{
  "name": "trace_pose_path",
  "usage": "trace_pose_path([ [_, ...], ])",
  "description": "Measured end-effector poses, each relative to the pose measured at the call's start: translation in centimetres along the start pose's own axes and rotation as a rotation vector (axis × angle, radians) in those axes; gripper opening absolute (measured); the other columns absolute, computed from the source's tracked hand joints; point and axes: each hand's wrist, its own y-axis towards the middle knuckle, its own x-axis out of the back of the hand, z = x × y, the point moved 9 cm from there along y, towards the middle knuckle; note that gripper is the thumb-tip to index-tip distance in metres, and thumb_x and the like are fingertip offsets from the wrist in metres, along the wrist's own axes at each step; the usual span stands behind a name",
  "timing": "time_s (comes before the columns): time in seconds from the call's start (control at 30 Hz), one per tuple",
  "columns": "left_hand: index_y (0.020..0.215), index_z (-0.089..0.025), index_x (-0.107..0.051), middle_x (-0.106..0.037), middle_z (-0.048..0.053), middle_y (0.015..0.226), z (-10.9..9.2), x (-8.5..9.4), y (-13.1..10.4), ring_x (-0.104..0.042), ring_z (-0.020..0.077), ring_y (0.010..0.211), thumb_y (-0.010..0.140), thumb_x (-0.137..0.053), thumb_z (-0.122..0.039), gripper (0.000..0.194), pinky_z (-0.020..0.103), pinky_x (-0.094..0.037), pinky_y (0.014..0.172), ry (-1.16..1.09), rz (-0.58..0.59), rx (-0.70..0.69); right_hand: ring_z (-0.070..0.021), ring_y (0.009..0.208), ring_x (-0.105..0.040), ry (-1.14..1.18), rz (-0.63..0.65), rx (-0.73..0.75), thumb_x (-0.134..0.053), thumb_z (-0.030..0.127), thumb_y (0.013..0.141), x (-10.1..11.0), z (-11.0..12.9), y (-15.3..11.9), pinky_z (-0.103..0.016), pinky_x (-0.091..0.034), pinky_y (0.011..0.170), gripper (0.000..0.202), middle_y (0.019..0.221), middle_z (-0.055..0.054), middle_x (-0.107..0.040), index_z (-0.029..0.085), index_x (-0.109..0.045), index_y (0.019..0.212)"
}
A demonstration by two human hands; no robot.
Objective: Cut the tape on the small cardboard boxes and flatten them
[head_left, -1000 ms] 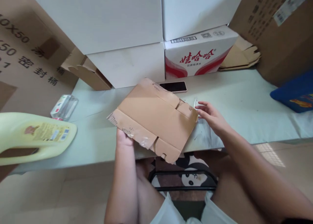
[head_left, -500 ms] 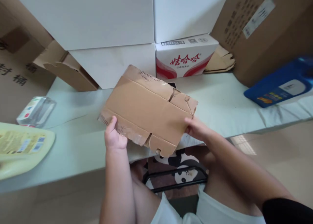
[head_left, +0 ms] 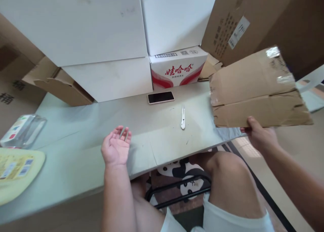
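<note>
My right hand [head_left: 260, 134] grips the lower edge of a flattened cardboard box [head_left: 248, 87], its thumb on the near face. The brown cardboard is raised at the right of the table, with creases, torn edges and shiny tape at its corners. My left hand [head_left: 116, 146] is empty, palm up, fingers loosely curled and apart, over the table's front part. Between the hands, a white utility knife [head_left: 183, 119] lies on the pale green tabletop [head_left: 149, 124]. A phone [head_left: 161, 97] with a dark screen lies behind it.
White boxes [head_left: 101, 29] are stacked along the back, beside a red and white carton [head_left: 177, 70]. An open brown box [head_left: 68, 87] stands at the back left. At the left are a clear plastic pack [head_left: 25, 131] and a pale yellow bottle [head_left: 20, 174]. A big brown carton [head_left: 227, 23] stands back right.
My left hand has let go of the cardboard. My right hand has carried it to the right and turned it, uncovering the phone and the knife. The blue bottle is no longer visible.
</note>
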Motion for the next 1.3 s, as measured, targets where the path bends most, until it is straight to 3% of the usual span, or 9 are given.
trace_pose_path([
  [0.07, 0.085, -0.015, -0.068, -0.065, 0.007, 0.097, 0.5, -0.6, 0.2, -0.066, 0.0174, 0.09, 0.073, -0.06, -0.029, 0.02, 0.029, -0.058, 0.078, 0.015, 0.024, 0.007, -0.011, 0.049, -0.055, -0.033, -0.073, 0.049, -0.076, 0.029, 0.076, -0.3, 1.6, 2.6, -0.024, -0.052, 0.043, 0.016, 0.07, 0.001, -0.062, 0.022, -0.061, 0.08],
  [0.17, 0.085, -0.016, -0.067, -0.064, 0.007, 0.096, 1.2, -1.4, 0.5, -0.065, 0.0184, 0.091, 0.068, -0.064, -0.031, 0.023, 0.031, -0.057, 0.081, 0.04, 0.046, 0.013, -0.0091, 0.054, -0.055, -0.076, -0.033, 0.092, -0.072, 0.023, 0.081, -4.6, 4.4, 7.2, -0.027, -0.053, 0.056, 0.014, 0.076, -0.003, -0.063, 0.022, -0.059, 0.076],
  [0.27, 0.084, -0.017, -0.067, -0.064, 0.007, 0.094, 1.4, -1.8, 0.7, -0.064, 0.0189, 0.09, 0.065, -0.066, -0.033, 0.025, 0.032, -0.056, 0.082, 0.052, 0.059, 0.008, -0.0118, 0.081, -0.068, -0.074, 0.249, -0.024, -0.066, 0.022, 0.087, -12.1, 5.2, 10.4, -0.028, -0.055, 0.083, 0.014, 0.087, -0.009, -0.068, 0.023, -0.058, 0.074],
  [0.37, 0.083, -0.019, -0.067, -0.065, 0.007, 0.094, 0.5, -1.9, 0.9, -0.064, 0.0188, 0.089, 0.065, -0.065, -0.039, 0.027, 0.032, -0.055, 0.081, 0.047, 0.083, -0.045, -0.0188, 0.101, -0.069, -0.11, 0.447, -0.071, -0.071, 0.03, 0.082, -17.6, 4.5, 9.5, -0.037, -0.055, 0.099, 0.012, 0.1, -0.009, -0.072, 0.023, -0.063, 0.088],
  [0.6, 0.084, -0.02, -0.068, -0.065, 0.005, 0.092, -1.5, -0.8, 0.6, -0.062, 0.0173, 0.083, 0.066, -0.063, -0.044, 0.031, 0.031, -0.054, 0.077, -0.031, 0.063, -0.121, -0.0216, 0.117, -0.065, -0.288, 0.783, -0.051, -0.072, 0.034, 0.081, -22.2, 0.8, 0.7, -0.047, -0.046, 0.114, 0.022, 0.117, -0.007, -0.072, 0.024, -0.07, 0.101],
  [0.87, 0.09, -0.018, -0.074, -0.07, 0.01, 0.112, -3.6, 1.8, -0.2, -0.064, 0.0178, 0.089, 0.067, -0.062, -0.046, 0.038, 0.029, -0.054, 0.076, -0.129, 0.068, -0.136, -0.0239, 0.107, -0.069, -0.509, 1.017, 0.159, -0.07, 0.034, 0.081, -27.8, 3.2, -6.3, -0.052, -0.049, 0.109, 0.024, 0.111, -0.01, -0.076, 0.021, -0.073, 0.1],
  [1.0, 0.091, -0.016, -0.073, -0.072, 0.011, 0.106, -5.6, 4.6, 0.6, -0.065, 0.0165, 0.082, 0.069, -0.062, -0.043, 0.036, 0.029, -0.055, 0.073, -0.218, 0.037, -0.143, -0.0243, 0.103, -0.071, -0.6, 1.189, 0.329, -0.072, 0.033, 0.08, -35.0, 3.6, -12.8, -0.049, -0.053, 0.103, 0.021, 0.109, -0.008, -0.077, 0.023, -0.074, 0.098],
  [1.17, 0.094, -0.017, -0.07, -0.071, 0.005, 0.087, -8.6, 9.2, 2.3, -0.066, 0.0129, 0.071, 0.074, -0.059, -0.04, 0.032, 0.027, -0.055, 0.071, -0.381, -0.024, -0.201, -0.0274, 0.109, -0.071, -0.631, 1.37, 0.577, -0.07, 0.022, 0.081, -47.0, 4.1, -24.0, -0.05, -0.052, 0.107, 0.024, 0.115, -0.011, -0.075, 0.021, -0.072, 0.105],
  [1.3, 0.094, -0.018, -0.07, -0.07, 0.002, 0.08, -9.8, 11.0, 2.8, -0.067, 0.0129, 0.067, 0.078, -0.058, -0.038, 0.029, 0.029, -0.056, 0.07, -0.448, -0.004, -0.175, -0.0272, 0.122, -0.065, -0.551, 1.424, 0.788, -0.066, 0.017, 0.083, -56.9, 6.2, -32.2, -0.047, -0.047, 0.116, 0.039, 0.145, -0.012, -0.057, 0.021, -0.067, 0.122],
])
